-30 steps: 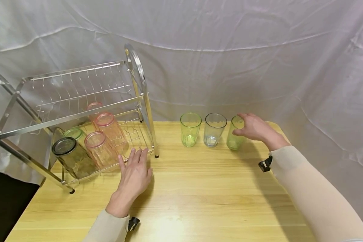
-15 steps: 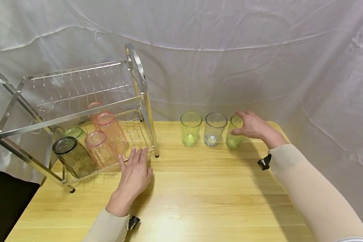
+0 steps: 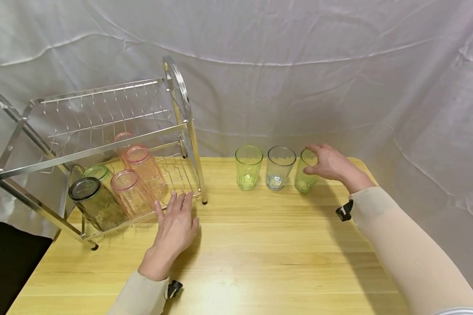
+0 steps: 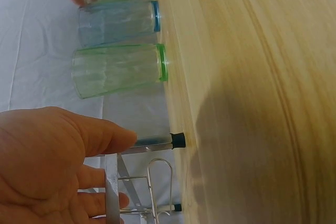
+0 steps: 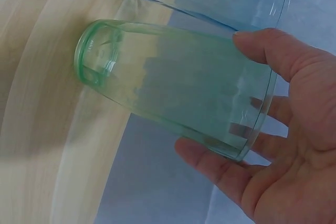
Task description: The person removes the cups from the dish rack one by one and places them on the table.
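Note:
My right hand (image 3: 331,164) holds a green glass (image 3: 304,183) by its upper part, thumb on one side and fingers round the other, as the right wrist view shows. This green glass (image 5: 173,82) stands upright at the right end of a short row. Beside it are a bluish clear glass (image 3: 277,173) and a second green glass (image 3: 247,170), both upright. My left hand (image 3: 176,227) lies with extended fingers at the front rail of the wire rack's lower shelf (image 3: 181,179). In the left wrist view its fingers pass behind a metal bar (image 4: 112,187).
The two-tier metal rack (image 3: 94,153) stands on the left of the wooden table (image 3: 260,253). Its lower shelf bears upside-down glasses: a dark one (image 3: 98,205), a green one (image 3: 100,173) and several pink ones (image 3: 132,194). A pale curtain (image 3: 280,96) hangs behind the table.
My right hand and the green glass in it have shifted slightly left, closer to the bluish glass. The left hand has stayed at the rack.

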Demonstrator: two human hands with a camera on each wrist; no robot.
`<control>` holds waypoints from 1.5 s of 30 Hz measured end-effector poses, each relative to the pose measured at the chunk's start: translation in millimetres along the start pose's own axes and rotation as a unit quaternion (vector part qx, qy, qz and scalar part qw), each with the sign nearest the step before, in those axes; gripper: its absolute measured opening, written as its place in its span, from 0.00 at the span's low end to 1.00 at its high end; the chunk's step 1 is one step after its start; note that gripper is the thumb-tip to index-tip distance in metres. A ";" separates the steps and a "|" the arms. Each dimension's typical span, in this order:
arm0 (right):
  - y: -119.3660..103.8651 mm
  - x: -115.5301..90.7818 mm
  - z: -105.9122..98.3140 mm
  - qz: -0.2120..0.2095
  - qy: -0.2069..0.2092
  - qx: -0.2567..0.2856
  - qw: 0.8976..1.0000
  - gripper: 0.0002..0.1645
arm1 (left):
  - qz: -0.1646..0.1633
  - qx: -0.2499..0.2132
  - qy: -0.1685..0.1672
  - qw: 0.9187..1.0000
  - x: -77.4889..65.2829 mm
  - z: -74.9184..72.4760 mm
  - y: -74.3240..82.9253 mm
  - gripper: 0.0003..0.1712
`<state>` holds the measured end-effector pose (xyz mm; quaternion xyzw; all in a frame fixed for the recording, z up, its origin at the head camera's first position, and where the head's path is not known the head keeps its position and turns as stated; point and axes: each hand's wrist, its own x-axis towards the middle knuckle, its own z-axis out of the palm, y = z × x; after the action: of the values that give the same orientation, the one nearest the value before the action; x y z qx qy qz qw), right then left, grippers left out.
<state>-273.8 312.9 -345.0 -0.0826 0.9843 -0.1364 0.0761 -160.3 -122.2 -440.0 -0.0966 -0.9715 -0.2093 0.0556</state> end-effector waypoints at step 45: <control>-1.0 -0.6 -2.7 0.000 -0.010 -0.001 1.000 0.55 | 0.018 0.021 -0.003 1.000 1.5 -6.2 -3.0 0.42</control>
<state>-273.6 312.7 -342.1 -0.0838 0.9836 -0.1343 0.0863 -162.0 -127.2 -435.3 -0.1133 -0.9740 -0.1874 0.0589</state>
